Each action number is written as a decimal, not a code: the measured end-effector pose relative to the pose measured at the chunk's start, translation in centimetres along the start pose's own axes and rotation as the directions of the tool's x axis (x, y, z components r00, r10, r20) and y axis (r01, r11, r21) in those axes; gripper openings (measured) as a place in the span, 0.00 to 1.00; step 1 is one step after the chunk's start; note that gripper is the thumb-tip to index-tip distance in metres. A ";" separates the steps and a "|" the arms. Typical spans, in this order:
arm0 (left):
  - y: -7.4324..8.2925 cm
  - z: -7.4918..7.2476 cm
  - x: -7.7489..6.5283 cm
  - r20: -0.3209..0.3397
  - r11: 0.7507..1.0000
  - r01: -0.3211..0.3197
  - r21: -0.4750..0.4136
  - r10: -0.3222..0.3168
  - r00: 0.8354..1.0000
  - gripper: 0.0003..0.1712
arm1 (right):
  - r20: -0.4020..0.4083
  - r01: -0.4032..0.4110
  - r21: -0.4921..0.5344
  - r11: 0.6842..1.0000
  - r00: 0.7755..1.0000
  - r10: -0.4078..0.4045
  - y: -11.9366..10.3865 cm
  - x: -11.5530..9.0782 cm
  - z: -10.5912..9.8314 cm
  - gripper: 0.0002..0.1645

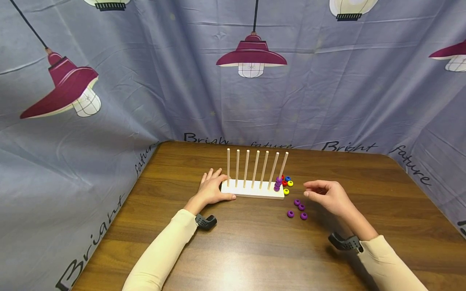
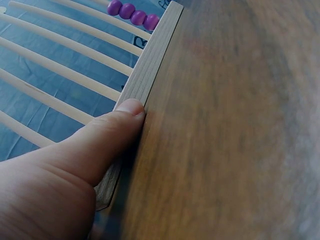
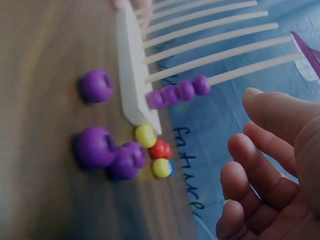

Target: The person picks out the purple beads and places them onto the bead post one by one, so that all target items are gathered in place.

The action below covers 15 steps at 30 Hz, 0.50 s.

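A: Where is the white base seen?
B: The white base [image 1: 253, 194] is set on the tabletop [image 1: 236, 242], near the centre of the head frame and slightly below it. Seven wooden pegs [image 1: 255, 169] are carried on it in a row.

A: And how is it held?
B: Its left end is gripped by the left hand [image 1: 210, 190], with the thumb laid against the front edge and the other fingers stretched out toward the upper left.

A: What is shown of the right hand?
B: The right hand [image 1: 331, 198] is held right of centre in the head frame, its thumb and fingertips apart and its fingers loosely bent.

A: Where are the beads found?
B: Four threaded purple beads [image 1: 278, 184] are stacked on the rightmost peg. Just beside the base's right end, two yellow beads [image 1: 290, 183], two red beads [image 1: 284, 183] and a blue bead [image 1: 288, 178] are clustered. Four loose purple beads [image 1: 301, 207] are scattered lower in the frame, between base and right hand.

A: And behind?
B: A grey-blue curtain [image 1: 189, 93] printed with lamps is hung across the upper frame.
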State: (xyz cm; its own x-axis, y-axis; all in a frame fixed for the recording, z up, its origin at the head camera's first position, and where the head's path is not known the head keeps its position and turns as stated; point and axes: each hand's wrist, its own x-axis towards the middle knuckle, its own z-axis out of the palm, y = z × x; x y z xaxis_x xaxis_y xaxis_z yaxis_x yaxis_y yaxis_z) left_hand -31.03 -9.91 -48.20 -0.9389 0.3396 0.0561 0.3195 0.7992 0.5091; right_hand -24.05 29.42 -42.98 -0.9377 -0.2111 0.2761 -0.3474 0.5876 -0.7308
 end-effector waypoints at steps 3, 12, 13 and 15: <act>0.0 0.0 0.0 0.000 1.000 0.002 -0.001 -0.002 1.000 0.46 | 0.007 0.000 -0.007 1.000 1.000 0.000 0.4 -0.8 0.3 0.14; 0.0 0.0 0.0 -0.001 1.000 0.002 0.001 -0.002 1.000 0.45 | 0.061 -0.016 -0.075 0.997 0.998 0.020 1.2 -2.9 0.5 0.13; 0.0 0.0 0.0 -0.001 1.000 0.002 0.002 -0.002 1.000 0.45 | 0.072 -0.021 -0.080 0.997 0.997 0.027 1.3 -3.1 0.5 0.13; 0.1 0.0 0.0 0.002 1.000 0.002 0.004 -0.002 1.000 0.46 | 0.090 -0.025 -0.078 0.997 0.995 0.032 1.5 -3.5 0.5 0.13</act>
State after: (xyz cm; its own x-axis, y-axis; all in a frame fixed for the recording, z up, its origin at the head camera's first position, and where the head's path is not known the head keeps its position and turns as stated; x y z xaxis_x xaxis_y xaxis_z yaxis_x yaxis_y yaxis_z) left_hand -31.00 -9.86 -48.18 -0.9392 0.3392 0.0537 0.3185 0.8020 0.5054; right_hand -21.28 30.62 -45.32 -0.9452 -0.2618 0.1952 -0.3223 0.6520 -0.6863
